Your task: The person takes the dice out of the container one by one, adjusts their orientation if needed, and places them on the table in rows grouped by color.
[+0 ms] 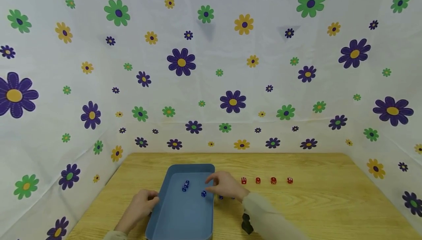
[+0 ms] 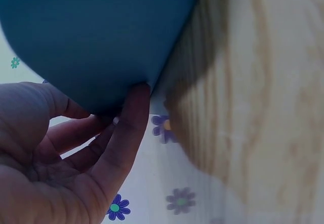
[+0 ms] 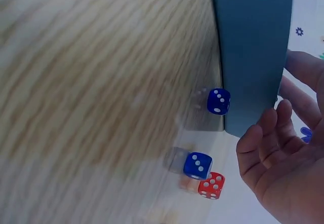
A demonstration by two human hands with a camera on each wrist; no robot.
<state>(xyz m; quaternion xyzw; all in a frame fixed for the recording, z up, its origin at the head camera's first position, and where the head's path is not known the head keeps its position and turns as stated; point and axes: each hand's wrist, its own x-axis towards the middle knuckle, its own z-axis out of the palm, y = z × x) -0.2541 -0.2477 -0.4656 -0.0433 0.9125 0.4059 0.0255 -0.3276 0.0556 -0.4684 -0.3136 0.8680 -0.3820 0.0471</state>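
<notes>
White fabric backdrop printed with green, yellow and purple flowers (image 1: 197,86) encloses the back and sides; within it, a light wood-grain tabletop (image 1: 323,199). On the table, left of centre, a shallow blue rectangular tray with rounded corners (image 1: 184,218). Left hand (image 1: 140,205) at the tray's left side: fingers curled, pinching the wall. Right hand (image 1: 225,185), in a pale long sleeve (image 1: 270,214), reaches over the opposite rim; thumb and index stand apart, nothing visible between them. A dark faceted object (image 1: 246,225) lies near that sleeve; identity cannot be told. Smallest items: 4 red cube dice with white pips (image 1: 258,180) in a spaced row, right of the tray. Blue cube dice with white pips: 2 close together on the tray floor (image 1: 186,186), 1 just below the right fingertips (image 1: 203,194), within the tray's outline; whether it touches the floor is unclear. Also 2 on the tabletop, 1 just beside the tray wall (image 3: 218,101) and 1 farther off, near a red die (image 3: 197,165). Progress, judged: partway, blue set split 3 inside, 2 outside; all 4 visible reds outside. Direction of transfer cannot be told.
</notes>
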